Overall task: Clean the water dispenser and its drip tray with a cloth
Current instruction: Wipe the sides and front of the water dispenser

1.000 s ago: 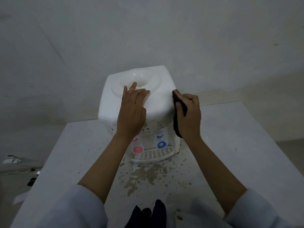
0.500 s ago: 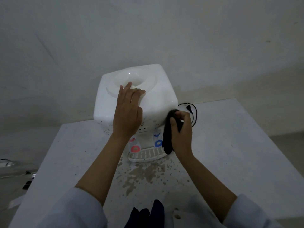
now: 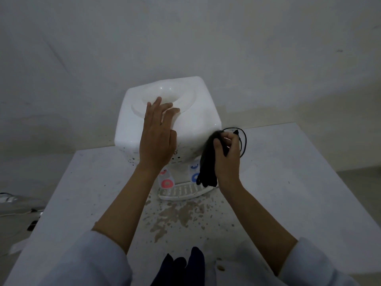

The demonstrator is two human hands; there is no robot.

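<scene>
A white tabletop water dispenser stands at the back of a grey table. My left hand lies flat on its top, fingers reaching the round bottle well. My right hand grips a black cloth pressed against the dispenser's right front corner; the cloth hangs down over the blue tap. The red tap shows to the left. Below them sits the white slotted drip tray.
Brown stains and specks spread over the table in front of the tray. A black cable loop lies behind my right hand. A dark fabric piece shows at the bottom edge. Some objects lie on the floor at left.
My right hand has slid the cloth down from the dispenser's upper right edge to its lower right front corner. The left hand has stayed on top.
</scene>
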